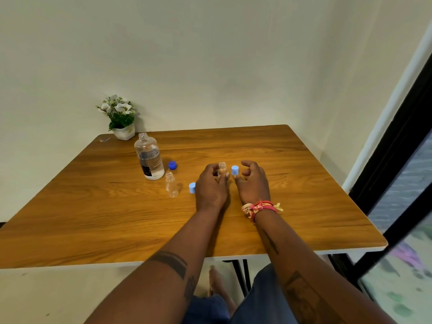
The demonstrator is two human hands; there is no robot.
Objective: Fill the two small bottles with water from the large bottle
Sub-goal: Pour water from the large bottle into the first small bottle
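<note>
The large clear bottle (pixel 149 157) stands uncapped at the table's back left, water in its lower part, with its dark blue cap (pixel 172 165) beside it. One small clear bottle (pixel 172 184) stands open in front of it, a light blue cap (pixel 192 188) lying to its right. My left hand (pixel 211 186) grips the second small bottle (pixel 222 167), upright and uncapped, at the table's middle. My right hand (pixel 253 183) pinches a light blue cap (pixel 235 170) just right of that bottle's neck.
A white pot of white flowers (pixel 120 118) sits at the back left corner of the wooden table (pixel 292 195). A dark-framed glass door (pixel 402 183) runs along the right. My knees and a foot show below the front edge.
</note>
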